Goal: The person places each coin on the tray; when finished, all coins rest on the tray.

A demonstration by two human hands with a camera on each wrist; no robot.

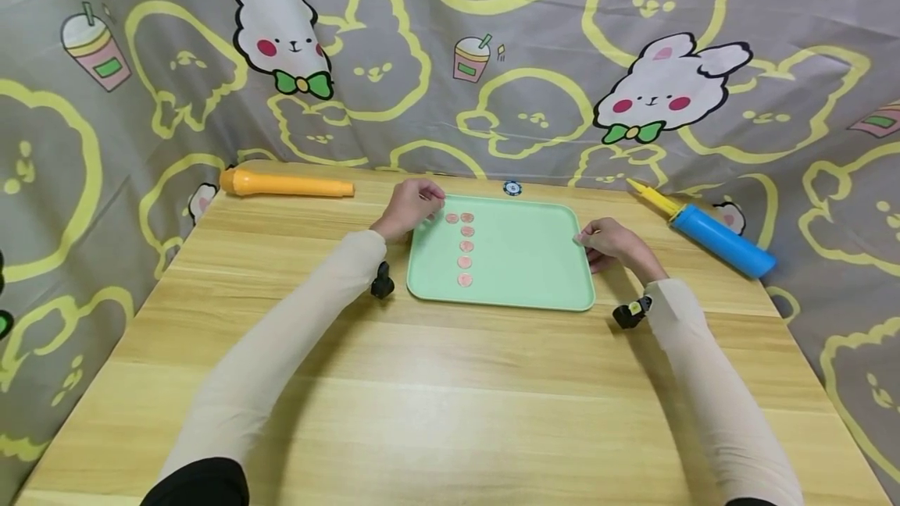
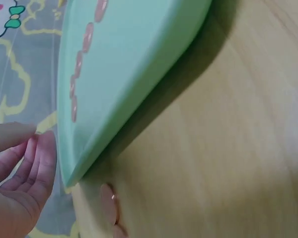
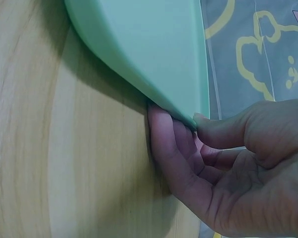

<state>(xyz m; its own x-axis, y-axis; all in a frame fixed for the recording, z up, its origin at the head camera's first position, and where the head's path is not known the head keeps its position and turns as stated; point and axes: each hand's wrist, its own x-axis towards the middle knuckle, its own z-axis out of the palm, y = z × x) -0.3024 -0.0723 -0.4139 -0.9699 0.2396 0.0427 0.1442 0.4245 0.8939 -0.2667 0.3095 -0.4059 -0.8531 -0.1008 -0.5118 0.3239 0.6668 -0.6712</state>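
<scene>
A pale green tray (image 1: pixel 527 256) lies on the wooden table. Several copper coins (image 1: pixel 465 262) form a column on its left side, with one more coin (image 1: pixel 452 218) beside the column's far end. My left hand (image 1: pixel 410 208) is at the tray's far left corner, thumb and fingertips pinched together. A thin coppery edge shows between those fingertips in the left wrist view, like a coin mostly hidden by them. My right hand (image 1: pixel 610 239) grips the tray's right edge, thumb on the rim and fingers curled underneath. Loose copper coins (image 2: pixel 109 203) lie on the table beside the tray's left corner.
An orange microphone-shaped object (image 1: pixel 288 183) lies at the back left. Behind the tray is a blue-and-white poker chip (image 1: pixel 512 188). A blue hand pump (image 1: pixel 724 240) with a yellow nozzle lies at the back right. A patterned curtain (image 1: pixel 394 45) borders the table's back.
</scene>
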